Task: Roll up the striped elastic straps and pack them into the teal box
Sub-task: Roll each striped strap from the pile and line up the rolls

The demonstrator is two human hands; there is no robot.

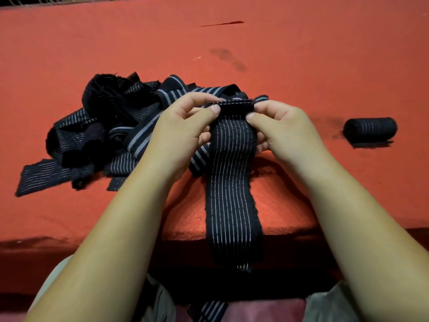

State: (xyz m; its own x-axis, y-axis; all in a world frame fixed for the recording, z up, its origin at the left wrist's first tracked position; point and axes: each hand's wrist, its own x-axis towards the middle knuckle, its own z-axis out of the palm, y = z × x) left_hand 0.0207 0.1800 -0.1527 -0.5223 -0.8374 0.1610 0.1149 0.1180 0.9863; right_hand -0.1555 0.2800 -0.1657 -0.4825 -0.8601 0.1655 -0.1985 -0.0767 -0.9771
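Over red table (301,66): left grip (183,133), right grip (283,129) both pinch rolled end of striped strap (232,182).

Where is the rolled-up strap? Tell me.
In the head view the rolled-up strap lies on the red table, far right, apart from the right hand.

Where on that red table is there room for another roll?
Bare table lies beyond the pile of loose straps and the finished roll, and between the right hand and that roll. Crowded: the pile at left, and the middle, where the left hand and right hand pinch the strap.
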